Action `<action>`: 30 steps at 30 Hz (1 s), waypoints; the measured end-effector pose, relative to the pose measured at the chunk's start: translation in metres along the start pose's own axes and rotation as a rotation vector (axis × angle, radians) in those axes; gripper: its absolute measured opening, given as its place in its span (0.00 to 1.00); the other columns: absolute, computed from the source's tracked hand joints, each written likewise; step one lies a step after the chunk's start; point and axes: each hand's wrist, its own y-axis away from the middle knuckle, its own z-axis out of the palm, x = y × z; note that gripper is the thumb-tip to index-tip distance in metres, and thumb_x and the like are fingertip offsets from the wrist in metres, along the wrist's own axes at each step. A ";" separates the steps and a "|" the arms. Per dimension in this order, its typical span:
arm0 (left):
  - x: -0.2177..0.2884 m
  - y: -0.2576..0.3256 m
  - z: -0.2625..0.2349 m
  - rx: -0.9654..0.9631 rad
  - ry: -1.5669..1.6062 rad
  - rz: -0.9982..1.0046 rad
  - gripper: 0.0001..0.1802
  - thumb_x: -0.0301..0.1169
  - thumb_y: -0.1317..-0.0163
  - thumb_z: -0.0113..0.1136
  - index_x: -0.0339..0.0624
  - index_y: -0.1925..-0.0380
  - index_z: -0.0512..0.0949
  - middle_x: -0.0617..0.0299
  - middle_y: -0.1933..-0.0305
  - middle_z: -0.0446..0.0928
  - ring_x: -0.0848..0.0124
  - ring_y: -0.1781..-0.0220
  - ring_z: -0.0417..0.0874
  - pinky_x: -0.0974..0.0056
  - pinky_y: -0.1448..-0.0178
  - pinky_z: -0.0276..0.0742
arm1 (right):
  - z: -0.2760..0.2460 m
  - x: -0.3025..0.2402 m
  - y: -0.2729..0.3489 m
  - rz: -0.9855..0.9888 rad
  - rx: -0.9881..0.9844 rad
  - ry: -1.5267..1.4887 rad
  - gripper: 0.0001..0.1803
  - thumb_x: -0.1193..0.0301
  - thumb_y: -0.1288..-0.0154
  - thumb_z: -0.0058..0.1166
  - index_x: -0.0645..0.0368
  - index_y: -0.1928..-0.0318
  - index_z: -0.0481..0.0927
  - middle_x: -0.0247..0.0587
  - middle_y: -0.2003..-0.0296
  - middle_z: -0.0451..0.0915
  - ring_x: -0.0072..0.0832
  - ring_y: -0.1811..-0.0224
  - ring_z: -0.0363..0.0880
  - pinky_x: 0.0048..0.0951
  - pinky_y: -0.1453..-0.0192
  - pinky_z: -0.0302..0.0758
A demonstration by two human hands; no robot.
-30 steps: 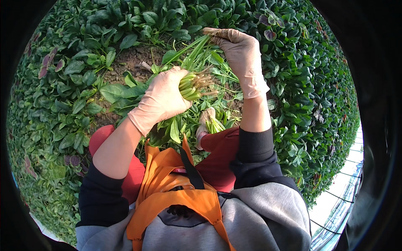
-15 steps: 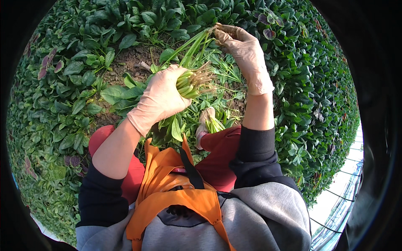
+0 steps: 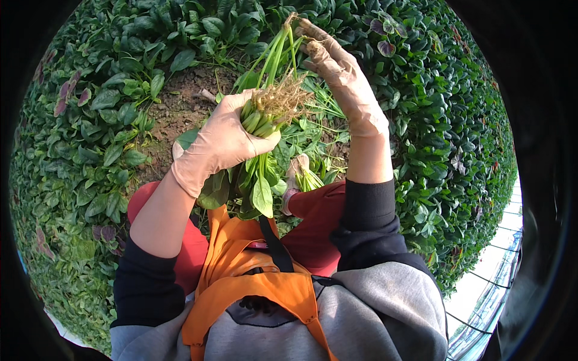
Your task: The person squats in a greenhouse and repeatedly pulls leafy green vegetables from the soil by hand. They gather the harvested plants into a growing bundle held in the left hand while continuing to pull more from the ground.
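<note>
My gloved left hand (image 3: 220,141) is wrapped round a bunch of spinach (image 3: 260,123), its pale roots up and its leaves hanging below the fist. A few green stems (image 3: 274,57), joined at a root end, rise beyond the bunch. My gloved right hand (image 3: 344,78) is just right of their root tip, its finger and thumb stretched out and apart. Whether its fingertips touch the stems, I cannot tell. The glove's fingertips look soiled.
Dense leafy plants (image 3: 433,138) surround me, some with purple leaves (image 3: 386,48). Bare soil (image 3: 180,108) shows left of the bunch. Loose green plants (image 3: 310,179) lie beside my shoe (image 3: 291,191). An orange apron (image 3: 241,259) covers my lap, and pale sheeting (image 3: 484,283) is at the lower right.
The bunch in my left hand has tilted, so its roots point more upward. My right hand has moved a little left and its fingers have spread, beside the stems it was pinching.
</note>
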 end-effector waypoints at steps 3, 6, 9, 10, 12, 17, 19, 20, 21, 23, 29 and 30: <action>0.006 0.003 -0.003 -0.138 -0.531 0.432 0.30 0.29 0.51 0.75 0.38 0.46 0.76 0.55 0.45 0.78 0.68 0.43 0.75 0.63 0.35 0.67 | 0.017 0.005 0.003 -0.027 -0.198 -0.246 0.32 0.61 0.30 0.58 0.61 0.31 0.66 0.39 0.39 0.75 0.23 0.38 0.72 0.25 0.32 0.67; 0.009 0.007 0.001 -0.172 -0.114 0.029 0.32 0.30 0.52 0.76 0.39 0.45 0.76 0.55 0.48 0.79 0.67 0.41 0.73 0.62 0.32 0.64 | 0.024 0.005 0.003 -0.070 -0.199 -0.217 0.22 0.63 0.24 0.48 0.66 0.39 0.75 0.45 0.51 0.83 0.27 0.48 0.81 0.26 0.40 0.75; 0.011 0.005 0.003 -0.099 0.018 0.011 0.27 0.27 0.51 0.75 0.37 0.49 0.78 0.59 0.52 0.82 0.71 0.50 0.80 0.66 0.37 0.70 | 0.015 0.001 -0.004 -0.141 -0.140 -0.347 0.20 0.64 0.24 0.47 0.69 0.46 0.78 0.46 0.57 0.85 0.33 0.56 0.85 0.32 0.49 0.82; 0.011 0.005 0.001 -0.004 -0.090 0.022 0.24 0.25 0.51 0.74 0.37 0.51 0.79 0.62 0.54 0.83 0.73 0.53 0.81 0.68 0.44 0.74 | 0.008 -0.001 -0.006 -0.132 0.003 -0.363 0.20 0.64 0.24 0.47 0.70 0.46 0.78 0.47 0.56 0.84 0.35 0.57 0.85 0.33 0.49 0.82; 0.012 0.002 -0.007 0.062 0.014 0.030 0.23 0.24 0.50 0.73 0.36 0.52 0.78 0.64 0.56 0.84 0.76 0.57 0.83 0.69 0.49 0.78 | -0.006 -0.004 -0.010 -0.131 0.134 -0.445 0.19 0.67 0.25 0.47 0.73 0.46 0.77 0.50 0.54 0.82 0.38 0.56 0.85 0.36 0.49 0.83; 0.008 -0.005 -0.021 0.253 0.021 -0.030 0.20 0.24 0.50 0.73 0.37 0.54 0.81 0.63 0.58 0.84 0.74 0.59 0.83 0.68 0.50 0.79 | -0.032 -0.002 -0.009 -0.276 0.303 -0.325 0.18 0.65 0.23 0.47 0.68 0.49 0.80 0.40 0.66 0.82 0.23 0.68 0.80 0.23 0.60 0.78; 0.004 -0.006 -0.020 0.270 0.067 0.026 0.20 0.23 0.50 0.73 0.37 0.54 0.82 0.64 0.58 0.85 0.74 0.59 0.84 0.67 0.49 0.79 | -0.035 -0.001 -0.008 -0.286 0.338 -0.315 0.15 0.69 0.26 0.51 0.71 0.51 0.79 0.34 0.70 0.77 0.21 0.71 0.72 0.26 0.60 0.77; 0.002 -0.007 -0.019 0.279 0.086 0.051 0.20 0.23 0.50 0.72 0.37 0.54 0.82 0.64 0.58 0.85 0.74 0.59 0.84 0.67 0.49 0.79 | -0.035 -0.001 -0.007 -0.271 0.369 -0.169 0.13 0.71 0.27 0.49 0.69 0.51 0.79 0.34 0.70 0.77 0.20 0.72 0.70 0.25 0.60 0.76; 0.001 -0.008 -0.019 0.285 0.061 0.020 0.20 0.23 0.49 0.72 0.38 0.54 0.82 0.64 0.57 0.85 0.74 0.59 0.84 0.67 0.49 0.79 | -0.034 0.000 -0.006 -0.263 0.361 -0.051 0.12 0.73 0.27 0.47 0.67 0.50 0.79 0.33 0.71 0.76 0.18 0.73 0.68 0.25 0.61 0.75; 0.001 -0.010 -0.018 0.287 0.010 -0.022 0.20 0.23 0.49 0.72 0.38 0.54 0.82 0.63 0.57 0.85 0.74 0.59 0.84 0.67 0.48 0.79 | -0.032 -0.001 -0.006 -0.192 0.203 -0.290 0.19 0.75 0.32 0.40 0.65 0.44 0.75 0.33 0.68 0.77 0.20 0.71 0.68 0.24 0.60 0.73; 0.002 -0.009 -0.017 0.295 -0.002 -0.036 0.21 0.22 0.49 0.71 0.38 0.53 0.81 0.62 0.55 0.84 0.73 0.56 0.83 0.66 0.47 0.78 | -0.029 0.007 -0.009 -0.149 0.300 -0.287 0.15 0.72 0.23 0.38 0.65 0.46 0.77 0.38 0.67 0.80 0.21 0.69 0.76 0.24 0.60 0.77; 0.002 -0.009 -0.016 0.308 0.015 -0.010 0.19 0.23 0.49 0.72 0.38 0.55 0.82 0.63 0.59 0.85 0.73 0.60 0.83 0.67 0.51 0.79 | -0.032 0.009 -0.014 -0.143 0.327 -0.449 0.15 0.72 0.23 0.40 0.68 0.47 0.76 0.43 0.66 0.80 0.27 0.69 0.79 0.30 0.60 0.81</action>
